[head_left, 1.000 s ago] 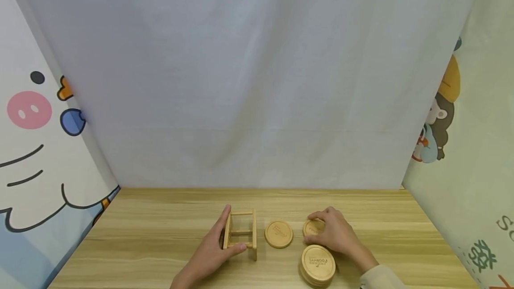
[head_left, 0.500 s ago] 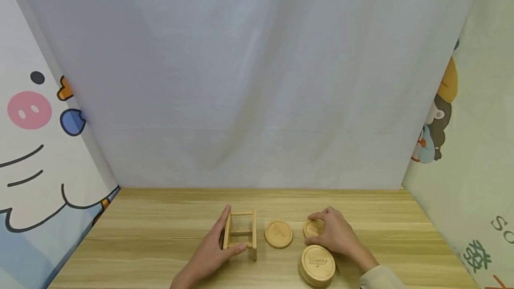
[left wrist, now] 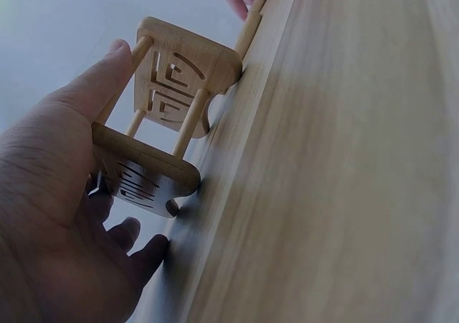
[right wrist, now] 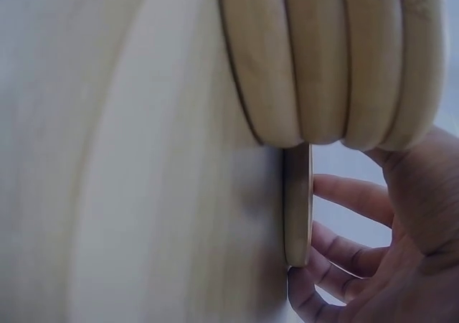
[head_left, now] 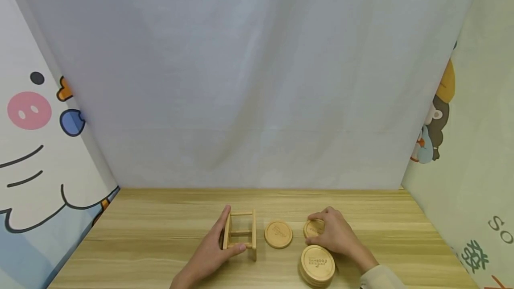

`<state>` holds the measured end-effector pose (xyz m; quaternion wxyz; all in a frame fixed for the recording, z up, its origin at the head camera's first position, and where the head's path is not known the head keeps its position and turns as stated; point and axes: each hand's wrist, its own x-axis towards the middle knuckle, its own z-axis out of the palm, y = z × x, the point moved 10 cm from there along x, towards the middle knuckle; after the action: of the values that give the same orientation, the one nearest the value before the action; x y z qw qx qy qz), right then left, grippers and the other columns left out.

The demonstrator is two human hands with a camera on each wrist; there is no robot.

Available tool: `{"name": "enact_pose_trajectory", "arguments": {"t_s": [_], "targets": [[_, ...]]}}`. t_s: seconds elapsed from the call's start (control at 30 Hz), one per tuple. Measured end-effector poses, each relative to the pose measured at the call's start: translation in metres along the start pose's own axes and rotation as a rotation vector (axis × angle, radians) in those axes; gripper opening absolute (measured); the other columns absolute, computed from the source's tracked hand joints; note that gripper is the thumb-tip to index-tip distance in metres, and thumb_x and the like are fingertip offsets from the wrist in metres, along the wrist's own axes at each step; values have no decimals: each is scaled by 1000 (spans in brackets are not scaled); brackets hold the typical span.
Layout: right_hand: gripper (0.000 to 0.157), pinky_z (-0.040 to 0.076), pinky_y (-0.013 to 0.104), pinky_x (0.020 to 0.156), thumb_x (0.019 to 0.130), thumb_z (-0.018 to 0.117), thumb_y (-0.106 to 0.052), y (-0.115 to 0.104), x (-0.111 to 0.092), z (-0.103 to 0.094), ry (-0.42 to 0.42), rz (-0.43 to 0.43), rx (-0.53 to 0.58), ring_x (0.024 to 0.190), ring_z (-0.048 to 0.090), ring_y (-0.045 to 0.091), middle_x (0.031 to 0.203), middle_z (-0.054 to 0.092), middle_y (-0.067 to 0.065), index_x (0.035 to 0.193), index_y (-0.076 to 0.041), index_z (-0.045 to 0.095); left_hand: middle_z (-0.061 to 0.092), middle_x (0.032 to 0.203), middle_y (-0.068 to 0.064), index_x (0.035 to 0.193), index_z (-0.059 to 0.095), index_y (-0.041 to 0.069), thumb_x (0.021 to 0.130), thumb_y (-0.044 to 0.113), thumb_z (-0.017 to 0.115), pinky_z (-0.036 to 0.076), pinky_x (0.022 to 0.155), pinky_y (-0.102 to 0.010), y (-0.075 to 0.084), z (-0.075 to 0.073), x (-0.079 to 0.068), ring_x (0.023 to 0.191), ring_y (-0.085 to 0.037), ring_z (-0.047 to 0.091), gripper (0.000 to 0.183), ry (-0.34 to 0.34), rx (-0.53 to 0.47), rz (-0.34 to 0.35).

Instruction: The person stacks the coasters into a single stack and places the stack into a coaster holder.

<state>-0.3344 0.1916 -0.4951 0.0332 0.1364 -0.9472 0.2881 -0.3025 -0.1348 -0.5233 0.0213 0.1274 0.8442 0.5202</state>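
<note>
My left hand (head_left: pixel 209 251) holds a small wooden coaster holder (head_left: pixel 254 234) on the table, thumb over its near rail and fingers along its left side. The left wrist view shows the holder's cut-out end panels (left wrist: pixel 147 161) joined by round bars, with no coasters between them. Over to the right, my right hand (head_left: pixel 338 234) pinches a round wooden coaster (head_left: pixel 314 227) by its edges as it lies flat; the hand covers part of it. Another coaster (head_left: pixel 279 234) lies between holder and right hand. Just in front of the right hand stands a stack of coasters (head_left: pixel 317 263), its several layers (right wrist: pixel 323 64) visible in the right wrist view.
The wood-grain table (head_left: pixel 168 217) ends at a hanging grey-white cloth (head_left: pixel 257 101) at the back. Printed cartoon panels stand on the left (head_left: pixel 40 146) and right (head_left: pixel 453 182) sides.
Both hands, the holder and the coasters stay in place. The printed panel on the right shifts slightly leftward in the head view.
</note>
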Motion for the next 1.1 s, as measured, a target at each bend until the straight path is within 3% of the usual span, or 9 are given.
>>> {"name": "enact_pose_trajectory", "arguments": {"t_s": [0.5,1.1], "targets": [[65,56,48,92,77,103,-31,1,-4,-9,1,-14,83,102,59,21,112,64,6,132,-5,80,14,185,-9,181,14,27,95,47,89,21,130,-74,-2,1,0,168,-45,19,116,-6,-16,-16],[59,54,48,93,79,99,-24,-5,-9,-21,52,-34,91,108,60,25,116,65,6,132,-6,80,14,185,-11,181,15,30,94,52,88,21,129,-75,-5,-1,1,167,-47,20,116,12,10,-13]]}}
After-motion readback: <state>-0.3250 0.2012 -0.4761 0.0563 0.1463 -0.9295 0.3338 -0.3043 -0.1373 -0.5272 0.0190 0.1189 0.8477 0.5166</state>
